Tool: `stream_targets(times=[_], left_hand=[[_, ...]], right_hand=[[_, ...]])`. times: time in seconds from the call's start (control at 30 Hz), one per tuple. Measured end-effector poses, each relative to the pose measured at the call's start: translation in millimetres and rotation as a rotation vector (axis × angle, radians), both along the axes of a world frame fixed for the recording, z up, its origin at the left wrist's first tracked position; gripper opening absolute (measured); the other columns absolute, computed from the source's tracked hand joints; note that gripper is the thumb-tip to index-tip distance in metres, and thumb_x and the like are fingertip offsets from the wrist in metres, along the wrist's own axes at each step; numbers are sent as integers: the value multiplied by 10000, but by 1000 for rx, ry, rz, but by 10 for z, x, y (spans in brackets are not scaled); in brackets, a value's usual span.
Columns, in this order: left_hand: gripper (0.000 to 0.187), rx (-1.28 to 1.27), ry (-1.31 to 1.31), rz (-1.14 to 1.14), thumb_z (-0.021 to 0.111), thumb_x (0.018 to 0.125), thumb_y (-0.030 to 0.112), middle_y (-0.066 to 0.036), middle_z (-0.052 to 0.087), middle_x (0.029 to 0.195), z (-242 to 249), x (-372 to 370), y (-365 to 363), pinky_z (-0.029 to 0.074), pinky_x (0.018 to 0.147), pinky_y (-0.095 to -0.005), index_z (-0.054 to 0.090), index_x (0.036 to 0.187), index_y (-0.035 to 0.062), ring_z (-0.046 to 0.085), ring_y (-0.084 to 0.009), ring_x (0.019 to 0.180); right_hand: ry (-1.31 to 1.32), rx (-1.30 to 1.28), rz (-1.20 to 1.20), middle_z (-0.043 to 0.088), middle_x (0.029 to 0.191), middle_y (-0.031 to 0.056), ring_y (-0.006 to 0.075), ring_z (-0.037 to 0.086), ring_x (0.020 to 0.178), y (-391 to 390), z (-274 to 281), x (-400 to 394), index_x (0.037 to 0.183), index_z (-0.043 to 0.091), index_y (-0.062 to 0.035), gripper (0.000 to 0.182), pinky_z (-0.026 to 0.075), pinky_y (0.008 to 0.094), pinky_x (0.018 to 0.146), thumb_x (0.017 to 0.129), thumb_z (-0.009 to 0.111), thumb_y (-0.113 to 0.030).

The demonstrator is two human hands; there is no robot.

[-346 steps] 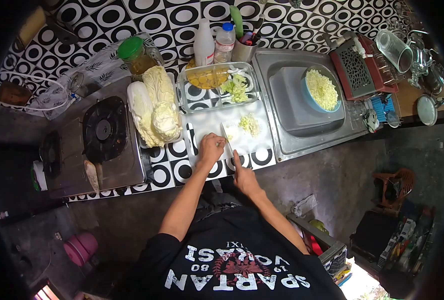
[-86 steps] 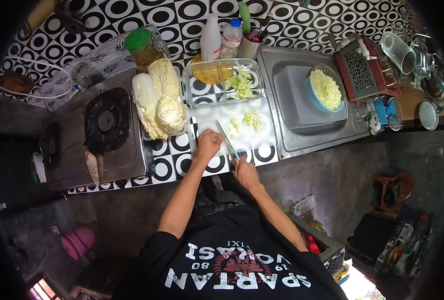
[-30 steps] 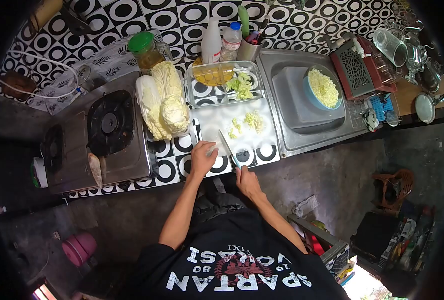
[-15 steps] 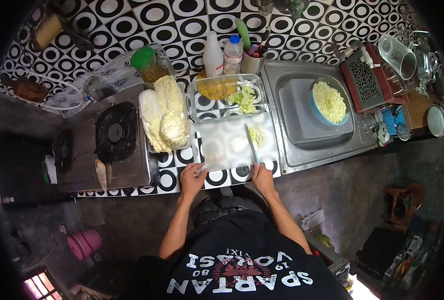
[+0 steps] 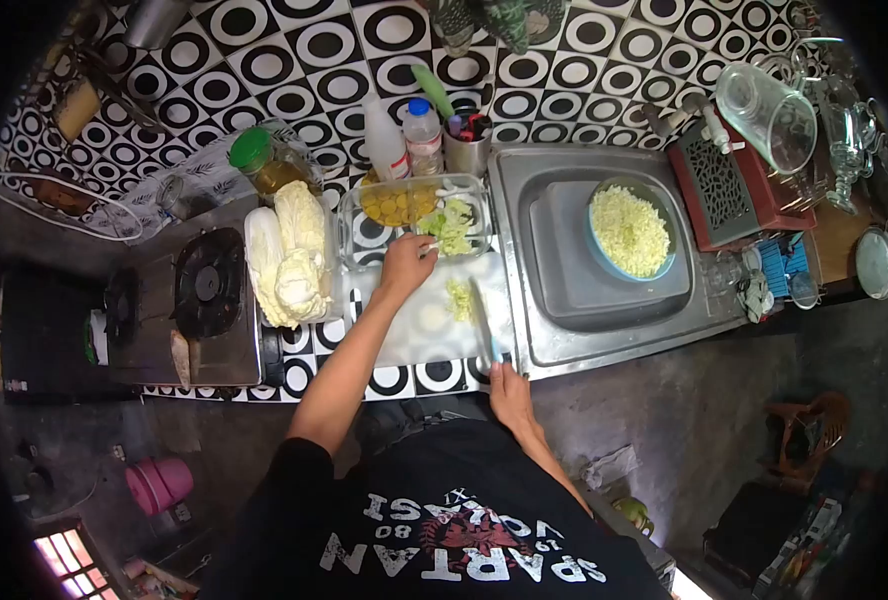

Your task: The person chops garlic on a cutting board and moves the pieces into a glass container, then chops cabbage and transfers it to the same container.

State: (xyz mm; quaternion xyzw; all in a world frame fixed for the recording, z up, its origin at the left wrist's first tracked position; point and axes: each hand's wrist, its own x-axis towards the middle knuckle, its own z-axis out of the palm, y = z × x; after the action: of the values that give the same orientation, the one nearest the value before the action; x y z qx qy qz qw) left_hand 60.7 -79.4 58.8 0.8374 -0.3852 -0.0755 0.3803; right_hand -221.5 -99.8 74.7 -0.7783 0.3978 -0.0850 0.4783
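Observation:
My right hand [image 5: 511,395] grips the handle of a kitchen knife [image 5: 485,320], its blade pointing away from me over the translucent cutting board [image 5: 414,335]. A small heap of chopped cabbage [image 5: 460,300] lies on the board beside the blade. My left hand [image 5: 409,265] is at the near rim of a clear glass dish [image 5: 349,225], fingers pinched on a small white piece [image 5: 429,246], which looks like cabbage. Inside the dish lie green cabbage scraps [image 5: 450,228]. Whole napa cabbages [image 5: 289,260] rest left of the board.
On the right, a bowl of chopped cabbage [image 5: 631,232] stands on an upturned grey tub [image 5: 559,250] in the steel sink [image 5: 514,190]. Bottles [image 5: 423,140] and a utensil cup [image 5: 467,155] stand behind the dish. A gas stove [image 5: 209,330] is at left.
My left hand has moved from the board's near left corner forward to the glass dish. The knife has shifted to the right of the chopped heap, still in my right hand. The view has shifted.

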Motion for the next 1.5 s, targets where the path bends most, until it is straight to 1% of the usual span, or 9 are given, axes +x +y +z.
stream_targets(times=[0.23, 0.3, 0.43, 0.57, 0.67, 0.9, 1.1, 1.37, 1.5], left_hand=[[212, 463, -62, 2, 623, 682, 118, -172, 636, 926, 36, 154, -381, 480, 800, -393, 684, 875, 56, 574, -352, 929], [210, 732, -258, -63, 626, 653, 101, -151, 649, 913, 43, 161, -385, 471, 813, -387, 689, 849, 60, 558, -348, 952], [201, 761, -161, -113, 639, 647, 122, -144, 653, 912, 69, 260, -377, 463, 829, -374, 693, 834, 73, 558, -334, 960], [137, 537, 91, 50, 656, 653, 162, -141, 664, 774, 330, 359, -354, 497, 690, -351, 698, 747, 72, 635, -272, 744], [135, 362, 289, 38, 675, 660, 164, -116, 666, 709, 448, 457, -258, 494, 646, -315, 700, 731, 52, 636, -224, 663], [157, -160, 674, 105, 669, 742, 84, -78, 678, 770, 192, 426, 43, 474, 663, -229, 679, 861, -19, 617, -115, 698], [194, -241, 752, 133, 652, 788, 56, -63, 659, 889, 15, -1, 423, 460, 732, -216, 640, 965, -22, 599, -104, 801], [149, -217, 974, 241, 657, 778, 51, -67, 663, 887, -328, -500, 1108, 464, 724, -214, 657, 916, -4, 603, -104, 791], [103, -32, 687, 285, 707, 733, 148, -59, 671, 820, -566, -541, 1361, 478, 657, -265, 695, 816, 90, 628, -149, 728]], right_hand=[[5, 59, -19, 561, 765, 305, 507, 525, 794, -127, 45, -101, 864, 523, 24, 388, 399, 528, 664, 951, 357, -315], [10, 87, -42, 564, 773, 305, 508, 524, 786, -139, 15, -110, 871, 520, 23, 397, 396, 532, 663, 951, 353, -328], [66, 124, -12, 569, 778, 302, 508, 525, 798, -189, 49, -155, 876, 520, 25, 390, 401, 525, 675, 948, 357, -322], [81, 132, 0, 569, 774, 303, 506, 527, 803, -246, 46, -154, 880, 517, 28, 385, 403, 521, 684, 947, 359, -316], [63, 18, -12, 577, 660, 212, 387, 584, 657, -272, -123, -138, 808, 534, 18, 435, 427, 434, 590, 956, 362, -354], [24, -7, 73, 568, 630, 190, 358, 579, 615, -316, -103, 62, 803, 534, 24, 450, 431, 425, 584, 958, 359, -360], [-1, -29, 110, 564, 631, 203, 377, 577, 615, -236, -66, 127, 805, 534, 23, 459, 436, 421, 586, 956, 357, -373], [104, 35, 130, 568, 664, 222, 407, 577, 677, 53, -95, 80, 815, 529, 21, 447, 433, 435, 614, 954, 364, -371], [175, 114, 196, 559, 747, 316, 512, 525, 786, 253, -66, 135, 883, 527, 25, 376, 401, 535, 677, 939, 389, -319]])
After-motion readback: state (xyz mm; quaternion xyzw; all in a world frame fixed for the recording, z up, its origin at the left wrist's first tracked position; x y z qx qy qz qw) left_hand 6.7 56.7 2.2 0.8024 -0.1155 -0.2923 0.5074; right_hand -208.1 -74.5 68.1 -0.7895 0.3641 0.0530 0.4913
